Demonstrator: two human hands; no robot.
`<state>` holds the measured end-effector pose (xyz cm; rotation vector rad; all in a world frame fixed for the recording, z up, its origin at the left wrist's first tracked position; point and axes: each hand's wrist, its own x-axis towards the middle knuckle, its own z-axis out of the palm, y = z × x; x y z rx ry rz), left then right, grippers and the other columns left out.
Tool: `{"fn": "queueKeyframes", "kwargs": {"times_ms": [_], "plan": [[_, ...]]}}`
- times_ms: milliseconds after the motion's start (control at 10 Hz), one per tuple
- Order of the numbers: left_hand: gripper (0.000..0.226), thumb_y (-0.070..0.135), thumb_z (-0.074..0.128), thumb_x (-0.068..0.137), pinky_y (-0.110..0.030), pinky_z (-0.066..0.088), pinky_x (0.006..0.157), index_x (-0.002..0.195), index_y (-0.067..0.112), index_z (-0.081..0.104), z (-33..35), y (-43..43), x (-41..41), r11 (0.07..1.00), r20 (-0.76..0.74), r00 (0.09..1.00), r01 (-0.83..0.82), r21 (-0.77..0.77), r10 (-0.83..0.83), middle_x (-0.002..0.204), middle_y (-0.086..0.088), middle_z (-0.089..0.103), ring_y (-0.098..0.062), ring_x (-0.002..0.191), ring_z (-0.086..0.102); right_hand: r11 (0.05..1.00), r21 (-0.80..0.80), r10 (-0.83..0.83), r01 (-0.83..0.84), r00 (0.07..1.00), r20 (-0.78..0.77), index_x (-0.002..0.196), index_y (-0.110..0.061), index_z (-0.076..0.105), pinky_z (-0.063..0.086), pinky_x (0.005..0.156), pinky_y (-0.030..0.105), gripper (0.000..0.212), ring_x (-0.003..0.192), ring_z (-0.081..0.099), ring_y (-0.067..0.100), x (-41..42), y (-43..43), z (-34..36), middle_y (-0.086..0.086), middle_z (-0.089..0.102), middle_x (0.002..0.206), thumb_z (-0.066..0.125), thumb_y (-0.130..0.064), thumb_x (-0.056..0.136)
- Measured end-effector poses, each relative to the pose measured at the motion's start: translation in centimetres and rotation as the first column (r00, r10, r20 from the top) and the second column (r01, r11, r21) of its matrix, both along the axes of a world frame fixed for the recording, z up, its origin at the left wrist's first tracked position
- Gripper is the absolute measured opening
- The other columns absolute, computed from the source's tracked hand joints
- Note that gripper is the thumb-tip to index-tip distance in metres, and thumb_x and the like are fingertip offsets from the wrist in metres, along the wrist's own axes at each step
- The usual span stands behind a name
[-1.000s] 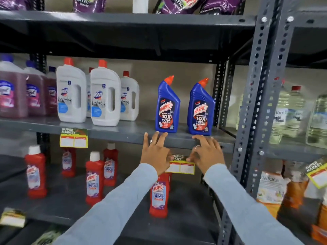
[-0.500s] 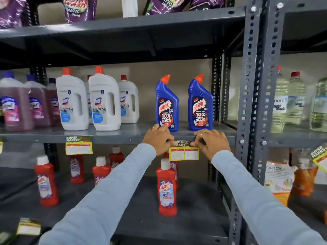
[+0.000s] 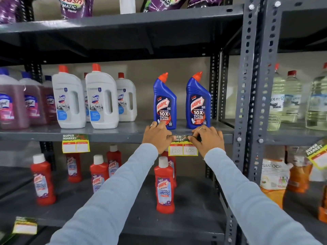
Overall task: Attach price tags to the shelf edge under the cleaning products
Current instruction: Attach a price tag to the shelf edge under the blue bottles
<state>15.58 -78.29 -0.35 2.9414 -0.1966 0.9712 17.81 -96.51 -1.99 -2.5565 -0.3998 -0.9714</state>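
Tag raised to the shelf edge

Both hands lifted the price tag (image 3: 183, 149) from below the shelf edge (image 3: 115, 137) up onto it; the left hand (image 3: 157, 137) and right hand (image 3: 208, 139) closed from spread fingers to pinching its top corners against the lip under the blue bottles (image 3: 182, 103).
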Motion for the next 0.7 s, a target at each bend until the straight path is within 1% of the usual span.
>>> {"fn": "queueKeyframes", "kwargs": {"times_ms": [100, 200, 300, 400, 500, 600, 700], "plan": [[0.034, 0.049, 0.054, 0.089, -0.039, 0.045, 0.097, 0.087, 0.016, 0.059, -0.4, 0.6, 0.1, 0.997, 0.055, 0.998, 0.022, -0.073, -0.018, 0.115, -0.003, 0.057, -0.024, 0.119, 0.045, 0.989, 0.147, -0.003, 0.003, 1.0, -0.004, 0.099, -0.022, 0.056, 0.038, 0.098, 0.035, 0.048, 0.108, 0.052, 0.02, -0.5, 0.7, -0.5, -0.003, 0.063, 0.108, 0.063, -0.062, 0.073], [0.035, 0.049, 0.064, 0.081, -0.037, 0.049, 0.092, 0.089, 0.02, 0.046, -1.4, 1.1, 0.2, 0.957, 0.128, 0.989, 0.105, -0.27, -0.073, 0.116, -0.002, 0.06, -0.02, 0.118, 0.048, 0.987, 0.146, -0.066, 0.063, 0.998, 0.013, 0.113, -0.023, 0.052, 0.037, 0.101, 0.037, 0.064, 0.115, 0.05, 0.023, -0.2, 1.6, -1.0, 0.001, 0.06, 0.118, 0.066, -0.066, 0.068], [0.043, 0.048, 0.067, 0.079, -0.036, 0.047, 0.092, 0.102, 0.02, 0.045, -1.9, 1.1, 0.4, 0.927, 0.18, 0.978, 0.165, -0.338, -0.108, 0.116, -0.001, 0.061, -0.018, 0.114, 0.05, 0.979, 0.192, -0.079, 0.072, 0.996, 0.029, 0.118, -0.024, 0.049, 0.037, 0.103, 0.038, 0.059, 0.118, 0.048, 0.025, 0.0, 2.4, -0.8, 0.002, 0.059, 0.124, 0.072, -0.052, 0.072], [0.045, 0.047, 0.072, 0.075, -0.035, 0.045, 0.091, 0.101, 0.018, 0.048, -2.0, 1.2, 0.4, 0.888, 0.235, 0.96, 0.235, -0.395, -0.15, 0.107, -0.001, 0.063, -0.016, 0.105, 0.052, 0.952, 0.29, -0.074, 0.097, 0.993, -0.09, 0.111, -0.026, 0.051, 0.035, 0.102, 0.038, 0.051, 0.116, 0.049, 0.027, -0.3, 2.9, 0.6, 0.002, 0.062, 0.121, 0.078, -0.038, 0.07], [0.042, 0.046, 0.074, 0.074, -0.034, 0.045, 0.088, 0.096, 0.02, 0.05, -2.1, 1.6, 0.6, 0.856, 0.229, 0.963, 0.235, -0.46, -0.142, 0.104, 0.0, 0.064, -0.013, 0.1, 0.048, 0.928, 0.327, -0.122, 0.181, 0.974, -0.19, 0.108, -0.024, 0.056, 0.032, 0.102, 0.039, 0.039, 0.117, 0.047, 0.028, -0.7, 3.4, 2.1, 0.006, 0.063, 0.118, 0.071, -0.03, 0.072], [0.04, 0.047, 0.074, 0.073, -0.035, 0.046, 0.087, 0.094, 0.024, 0.05, -2.3, 1.6, 0.4, 0.859, 0.186, 0.972, 0.213, -0.466, -0.14, 0.108, -0.001, 0.063, -0.017, 0.107, 0.049, 0.927, 0.326, -0.119, 0.186, 0.969, -0.214, 0.106, -0.025, 0.059, 0.033, 0.101, 0.04, 0.036, 0.116, 0.048, 0.028, -0.4, 3.9, 2.4, 0.005, 0.063, 0.115, 0.07, -0.027, 0.072], [0.033, 0.039, 0.073, 0.077, -0.038, 0.049, 0.089, 0.097, 0.02, 0.053, -1.1, 2.1, -0.1, 0.863, 0.129, 0.975, 0.219, -0.456, -0.18, 0.11, -0.005, 0.061, -0.021, 0.11, 0.051, 0.952, 0.302, 0.021, 0.041, 0.979, -0.201, 0.112, -0.024, 0.059, 0.041, 0.102, 0.041, 0.038, 0.118, 0.055, 0.025, -1.1, 1.9, 2.1, 0.001, 0.067, 0.117, 0.07, -0.017, 0.077]]}}
